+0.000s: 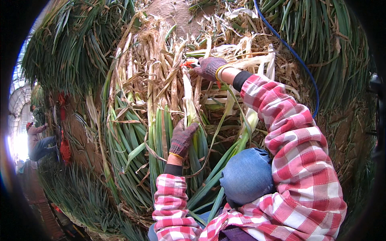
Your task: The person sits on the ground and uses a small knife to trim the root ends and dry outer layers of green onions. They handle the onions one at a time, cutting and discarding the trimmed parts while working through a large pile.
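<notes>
Before me lies a pile of long green onions [156, 126] with green leaves and dry brown outer skins. My left hand [182, 137], in a dark knit glove, grips the leafy part of one green onion [188, 96] whose pale stalk points away from me. Close to that stalk's far end, my right hand [209, 67], gloved too, is closed around a small tool [190, 63] with orange and white parts; its exact kind cannot be told. More green onions [235, 147] lie aslant beside my bent knee [248, 176].
Large leafy heaps [72, 48] stand at the upper left and upper right. A blue hose [294, 52] curves down the right side. Peeled dry husks [238, 36] litter the soil beyond the pile. A person [39, 138] sits far left, near red netting [64, 147].
</notes>
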The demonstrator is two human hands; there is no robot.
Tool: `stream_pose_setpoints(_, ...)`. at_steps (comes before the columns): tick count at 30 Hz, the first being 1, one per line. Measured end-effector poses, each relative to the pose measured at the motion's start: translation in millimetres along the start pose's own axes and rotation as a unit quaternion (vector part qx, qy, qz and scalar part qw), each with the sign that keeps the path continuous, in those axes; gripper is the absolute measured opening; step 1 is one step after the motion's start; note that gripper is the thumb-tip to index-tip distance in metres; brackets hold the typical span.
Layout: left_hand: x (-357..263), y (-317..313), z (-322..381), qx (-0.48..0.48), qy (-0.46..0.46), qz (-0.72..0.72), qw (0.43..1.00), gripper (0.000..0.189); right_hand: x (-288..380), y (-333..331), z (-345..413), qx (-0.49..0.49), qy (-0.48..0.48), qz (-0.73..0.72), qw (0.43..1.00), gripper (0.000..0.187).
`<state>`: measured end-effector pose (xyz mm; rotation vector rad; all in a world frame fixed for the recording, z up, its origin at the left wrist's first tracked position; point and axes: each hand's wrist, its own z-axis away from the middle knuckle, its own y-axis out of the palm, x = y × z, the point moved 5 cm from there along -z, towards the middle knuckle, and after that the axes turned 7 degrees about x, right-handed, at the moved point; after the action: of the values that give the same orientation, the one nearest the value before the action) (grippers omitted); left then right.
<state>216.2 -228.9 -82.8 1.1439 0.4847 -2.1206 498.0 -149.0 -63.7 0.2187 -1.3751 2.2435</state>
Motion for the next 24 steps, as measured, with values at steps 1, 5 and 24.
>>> stream_pose_setpoints(1,0.2,1.7,-0.6,-0.003,-0.026,-0.008,1.000,0.045,-1.3,1.6,0.1,0.000,0.011,-0.003,1.000,0.058)
stream_pose_setpoints(5,-15.0,7.3,-9.0,-0.077,-0.005,-0.327,0.942,0.070,-4.3,8.4,33.4,-0.008,-0.020,0.014,1.000,0.062)
stream_pose_setpoints(24,-9.5,-35.2,10.8,-0.049,0.008,-0.125,0.991,0.059,19.8,42.3,253.9,0.143,-0.212,0.046,0.966,0.049)
